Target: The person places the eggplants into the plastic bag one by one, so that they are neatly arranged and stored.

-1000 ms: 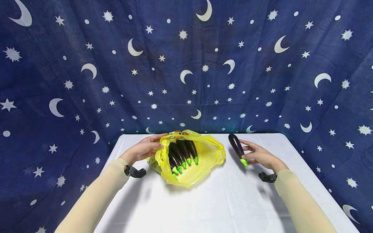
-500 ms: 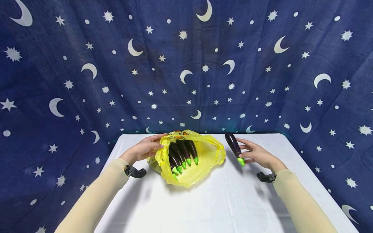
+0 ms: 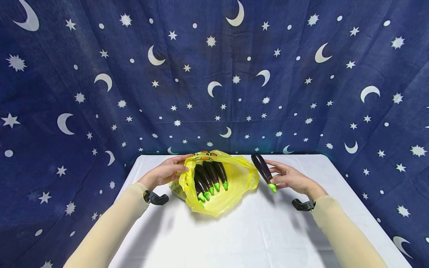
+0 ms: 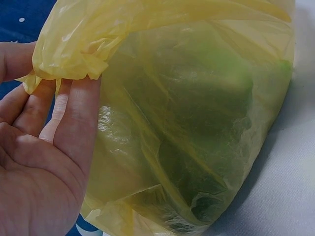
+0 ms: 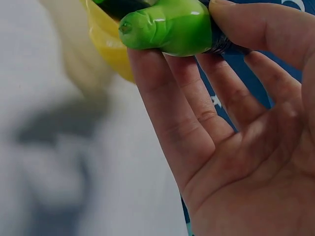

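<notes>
In the head view a yellow plastic bag (image 3: 239,178) lies on its side, its mouth spread toward me. Several dark purple eggplants (image 3: 211,175) with green stem ends lie side by side inside it. My left hand (image 3: 167,171) pinches the bag's rim at its left, thumb over the folded edge, as the left wrist view shows. My right hand (image 3: 293,178) holds another eggplant (image 3: 262,167) between thumb and fingers, just right of the bag's mouth. Its green stem end (image 5: 170,27) points toward me and down. The held eggplant's shadow falls on the table under it.
The table (image 3: 231,242) has a white cloth. A dark blue curtain (image 3: 201,104) with moons and stars hangs behind and on both sides. A black wrist mount (image 3: 155,198) sits on the left wrist, another wrist mount (image 3: 303,204) on the right.
My right hand has moved left with the eggplant, closer to the bag. The left hand and the bag have stayed where they were.
</notes>
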A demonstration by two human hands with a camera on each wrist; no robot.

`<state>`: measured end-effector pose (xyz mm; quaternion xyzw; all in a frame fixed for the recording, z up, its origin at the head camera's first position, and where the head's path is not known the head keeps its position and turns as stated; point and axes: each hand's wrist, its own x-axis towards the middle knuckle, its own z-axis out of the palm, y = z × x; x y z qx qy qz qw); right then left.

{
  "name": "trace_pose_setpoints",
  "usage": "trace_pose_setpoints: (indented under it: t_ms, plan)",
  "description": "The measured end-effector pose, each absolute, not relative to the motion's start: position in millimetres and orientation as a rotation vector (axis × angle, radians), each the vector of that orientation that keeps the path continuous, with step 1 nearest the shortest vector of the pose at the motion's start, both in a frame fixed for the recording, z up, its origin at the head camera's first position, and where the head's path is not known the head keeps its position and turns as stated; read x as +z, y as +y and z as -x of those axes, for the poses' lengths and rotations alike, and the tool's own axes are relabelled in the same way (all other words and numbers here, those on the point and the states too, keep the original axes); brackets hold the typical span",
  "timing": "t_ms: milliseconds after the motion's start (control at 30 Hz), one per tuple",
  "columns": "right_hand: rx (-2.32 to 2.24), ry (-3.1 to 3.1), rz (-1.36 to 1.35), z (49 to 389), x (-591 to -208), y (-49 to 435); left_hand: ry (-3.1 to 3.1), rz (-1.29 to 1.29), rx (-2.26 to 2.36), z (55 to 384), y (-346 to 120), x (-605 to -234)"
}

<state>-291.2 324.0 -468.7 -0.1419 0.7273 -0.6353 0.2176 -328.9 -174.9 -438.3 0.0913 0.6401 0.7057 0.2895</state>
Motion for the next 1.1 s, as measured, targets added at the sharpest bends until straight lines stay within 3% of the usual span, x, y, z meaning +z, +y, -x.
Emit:
trace_pose_setpoints:
  t_ms: [1100]
  plan:
    - [-1.604, 1.927, 0.554, 285, -476, 269, 1.687, -0.263, 1.888, 328, -176, -437]
